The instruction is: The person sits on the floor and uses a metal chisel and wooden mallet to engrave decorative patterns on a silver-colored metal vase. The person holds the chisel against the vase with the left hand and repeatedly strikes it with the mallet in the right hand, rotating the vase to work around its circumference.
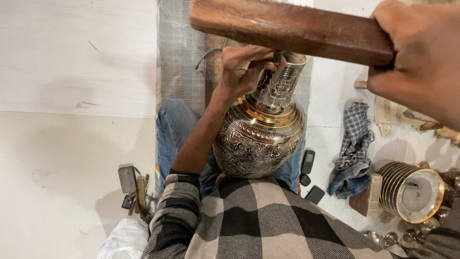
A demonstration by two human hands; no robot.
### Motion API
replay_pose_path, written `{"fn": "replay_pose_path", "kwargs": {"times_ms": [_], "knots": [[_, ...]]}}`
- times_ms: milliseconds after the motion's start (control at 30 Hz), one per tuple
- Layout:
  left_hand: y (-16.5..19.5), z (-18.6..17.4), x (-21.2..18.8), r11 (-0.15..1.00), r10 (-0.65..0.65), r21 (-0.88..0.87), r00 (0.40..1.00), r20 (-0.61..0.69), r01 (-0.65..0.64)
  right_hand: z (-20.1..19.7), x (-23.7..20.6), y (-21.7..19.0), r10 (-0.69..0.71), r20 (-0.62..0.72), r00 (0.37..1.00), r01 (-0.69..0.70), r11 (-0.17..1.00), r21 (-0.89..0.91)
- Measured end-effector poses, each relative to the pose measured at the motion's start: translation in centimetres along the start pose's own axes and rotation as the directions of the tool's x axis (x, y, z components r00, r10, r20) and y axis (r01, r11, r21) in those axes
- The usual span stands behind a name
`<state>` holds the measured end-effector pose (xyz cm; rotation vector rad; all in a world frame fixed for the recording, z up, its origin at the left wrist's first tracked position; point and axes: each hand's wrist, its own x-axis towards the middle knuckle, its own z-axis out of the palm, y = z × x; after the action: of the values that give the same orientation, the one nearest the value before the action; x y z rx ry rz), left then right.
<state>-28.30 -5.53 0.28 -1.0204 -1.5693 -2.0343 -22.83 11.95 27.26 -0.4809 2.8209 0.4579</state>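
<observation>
Glossy engraved brass-like metal vase point(258, 129); matt, worn wooden block point(287, 29); soft checked cloth point(354, 144).

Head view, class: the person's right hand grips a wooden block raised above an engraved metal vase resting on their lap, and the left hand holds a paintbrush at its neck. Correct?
One error: the left hand holds a small metal chisel, not a paintbrush, at the neck of the engraved metal vase. Head view.

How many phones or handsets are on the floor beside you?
3: a small handset by the vase, a small dark device just below it, and a flat dark phone nearer the shirt. Others may be hidden under the cloth.
</observation>
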Motion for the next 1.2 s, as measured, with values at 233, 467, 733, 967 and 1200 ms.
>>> {"fn": "replay_pose_path", "kwargs": {"times_ms": [233,467,733,967,1200], "knots": [[0.4,0.1,0.5,0.982,-0.014,-0.188,0.999,-0.029,0.009,-0.6,0.4,-0.8,0.078,0.070,0.994,-0.102,0.886,0.453],[0.8,0.1,0.5,0.993,-0.003,-0.120,0.999,-0.038,-0.001,-0.8,1.5,-0.5,-0.099,-0.005,0.995,0.095,0.936,0.338],[1.2,0.0,0.7,0.988,-0.065,-0.141,0.998,-0.027,0.060,-0.6,1.9,-0.2,0.112,0.199,0.974,-0.171,0.935,0.311],[1.4,0.0,0.6,0.982,-0.070,-0.177,0.997,-0.044,0.061,-1.0,1.7,-0.7,0.072,0.105,0.992,-0.089,0.981,0.170],[0.3,0.4,0.3,0.992,-0.072,-0.106,0.997,-0.017,0.070,0.7,1.4,1.9,-0.305,0.027,0.952,0.305,0.951,-0.038]]}}
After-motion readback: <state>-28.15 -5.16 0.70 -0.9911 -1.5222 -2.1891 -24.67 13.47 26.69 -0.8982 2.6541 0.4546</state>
